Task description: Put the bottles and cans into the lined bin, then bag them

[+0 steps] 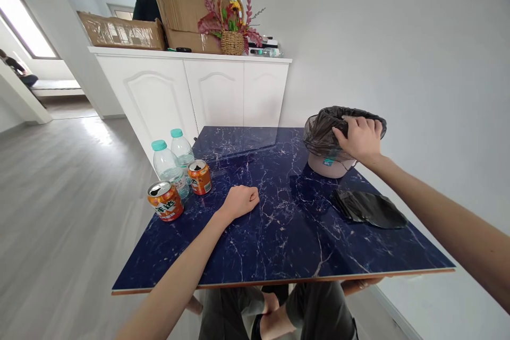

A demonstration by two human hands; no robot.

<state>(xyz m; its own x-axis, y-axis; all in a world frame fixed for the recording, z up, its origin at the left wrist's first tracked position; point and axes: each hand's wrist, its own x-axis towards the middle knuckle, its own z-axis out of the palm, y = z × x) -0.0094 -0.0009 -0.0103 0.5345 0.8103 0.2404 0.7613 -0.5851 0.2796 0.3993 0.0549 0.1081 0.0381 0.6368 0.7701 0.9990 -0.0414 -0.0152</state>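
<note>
My left hand (240,202) rests on the dark blue table as a loose fist, with nothing showing in it. My right hand (362,139) lies over the near rim of a small trash bin (327,166), fingers hooked over the edge onto the black garbage bag (319,135) that lines it. The bag's edge hangs down outside the bin; its inside is mostly hidden. Nearer me on the right lies a folded black garbage bag (368,208). Left of my left hand stand two opened orange soda cans, a front can (166,203) and a rear can (200,178).
Two water bottles with teal caps, a nearer bottle (165,162) and a farther bottle (181,144), stand by the table's left edge. Behind the marbled table (274,244) is a white cabinet (215,87) bearing cardboard boxes and a flower basket (232,42). A wall runs along the right.
</note>
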